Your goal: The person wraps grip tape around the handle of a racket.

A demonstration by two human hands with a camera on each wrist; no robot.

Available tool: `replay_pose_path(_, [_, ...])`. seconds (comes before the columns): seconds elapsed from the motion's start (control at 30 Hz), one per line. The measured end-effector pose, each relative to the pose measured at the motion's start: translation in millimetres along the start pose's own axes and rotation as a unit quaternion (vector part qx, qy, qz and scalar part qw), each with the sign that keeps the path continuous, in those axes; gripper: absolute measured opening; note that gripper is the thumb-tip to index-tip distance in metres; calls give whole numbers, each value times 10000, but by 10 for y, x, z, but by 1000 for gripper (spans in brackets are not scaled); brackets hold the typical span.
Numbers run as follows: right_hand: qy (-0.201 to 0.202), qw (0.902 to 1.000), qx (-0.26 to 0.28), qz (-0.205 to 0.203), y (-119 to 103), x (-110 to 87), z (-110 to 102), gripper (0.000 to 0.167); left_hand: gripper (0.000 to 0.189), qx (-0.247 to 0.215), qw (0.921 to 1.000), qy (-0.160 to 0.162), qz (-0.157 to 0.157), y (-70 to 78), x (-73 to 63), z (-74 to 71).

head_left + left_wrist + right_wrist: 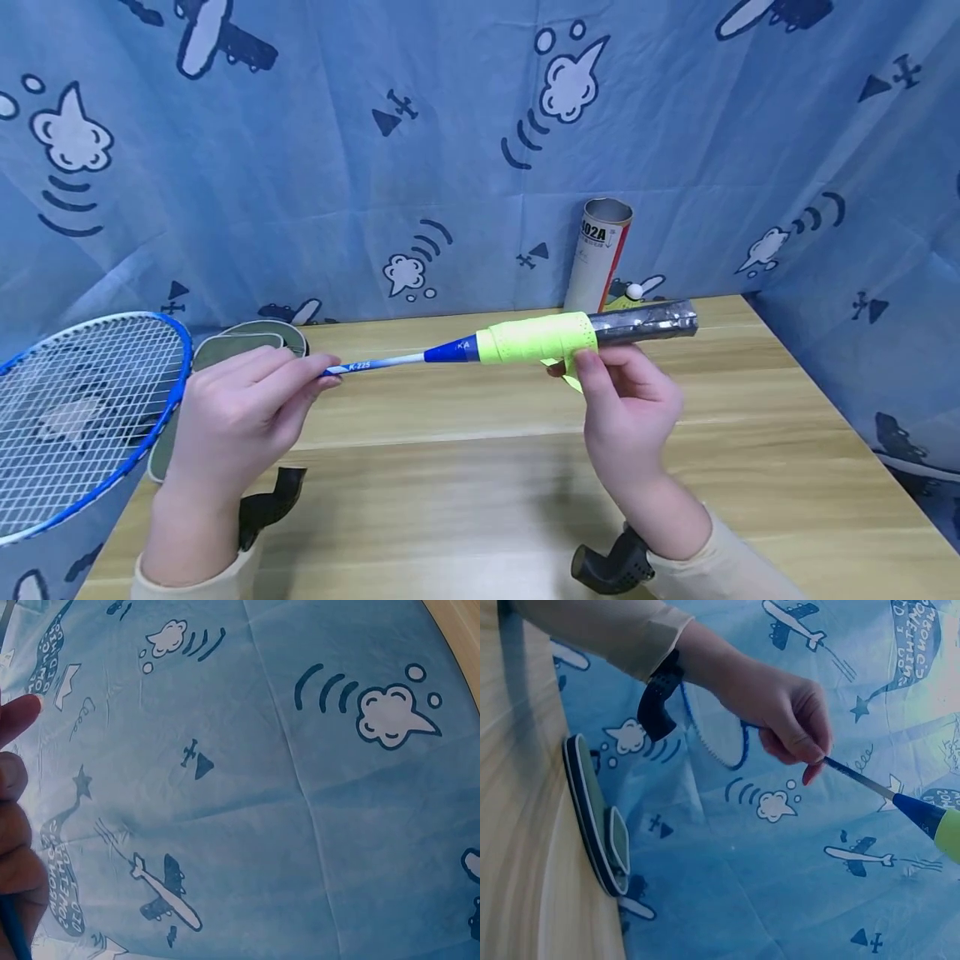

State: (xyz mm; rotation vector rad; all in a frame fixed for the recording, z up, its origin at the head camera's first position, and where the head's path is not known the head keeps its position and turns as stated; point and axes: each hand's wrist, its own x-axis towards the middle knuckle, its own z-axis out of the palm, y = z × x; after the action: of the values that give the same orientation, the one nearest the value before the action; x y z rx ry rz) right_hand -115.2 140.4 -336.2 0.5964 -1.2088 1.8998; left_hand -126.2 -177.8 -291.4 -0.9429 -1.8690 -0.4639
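A blue and white badminton racket is held above the table, its strung head off to the left. My left hand pinches the thin shaft between thumb and fingers; the right wrist view shows this hand from the other side. Yellow-green grip tape is wound round the handle next to the blue cone, while the dark butt end is bare of it. Below the handle, my right hand pinches the loose strip of the tape. Its fingertips are partly hidden behind the strip.
A green racket cover lies at the table's left, behind my left hand. A shuttlecock tube stands at the back edge, with a yellow-and-white item beside it. Blue patterned cloth hangs behind the wooden table.
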Motion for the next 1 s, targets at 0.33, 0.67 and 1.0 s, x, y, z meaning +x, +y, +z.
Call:
replay_pose_path(0.33, [303, 9982, -518, 1, 7, -47, 25, 29, 42, -225, 9996, -61, -133, 23, 2, -96])
replay_pose_path(0.67, [-242, 9996, 128, -102, 20, -21, -16, 19, 42, -214, 9998, 8, 35, -8, 12, -44])
replay_pose_path(1.0, [-18, 9988, -443, -198, 2, 4, -14, 28, 42, 88, 9998, 144, -81, 12, 17, -14])
